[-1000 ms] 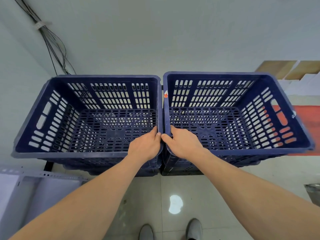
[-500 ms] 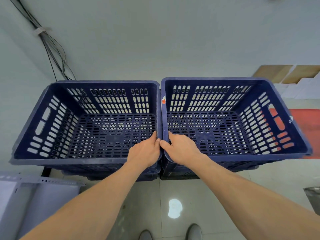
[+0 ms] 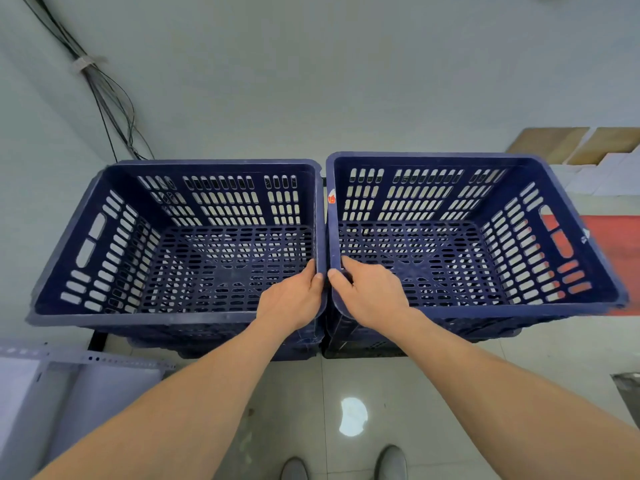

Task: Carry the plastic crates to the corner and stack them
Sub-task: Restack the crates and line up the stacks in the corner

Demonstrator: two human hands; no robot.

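My left hand [image 3: 291, 299] grips the near rim of the left crate [image 3: 173, 317], right at the corner next to the other crate; its fingers curl over the edge. My right hand [image 3: 372, 296] grips the right crate [image 3: 485, 308] the same way, at its near left corner; the two hands almost touch. I think I hold them there because that is where the two crates meet; from that spot I can line up both at once, so they sit side by side.

Both crates are dark blue, full of holes and have nothing in them; they stand close together, with only a thin gap between them. Each one sits on top of more blue crates [image 3: 221, 348], so I think the stacking is well on its way. They are up against the pale wall [image 3: 311, 81], near the corner where the black cables [image 3: 104, 98] hang down; that looks like the right place for them.

There is a small red and white sticker [image 3: 331, 198] on the right crate's left wall; it is too small for me to read. I see no brand name or other words.

Below are the tiled floor [image 3: 294, 393] and my grey shoes [image 3: 393, 460]; a grey metal frame [image 3: 86, 358] is at the left.
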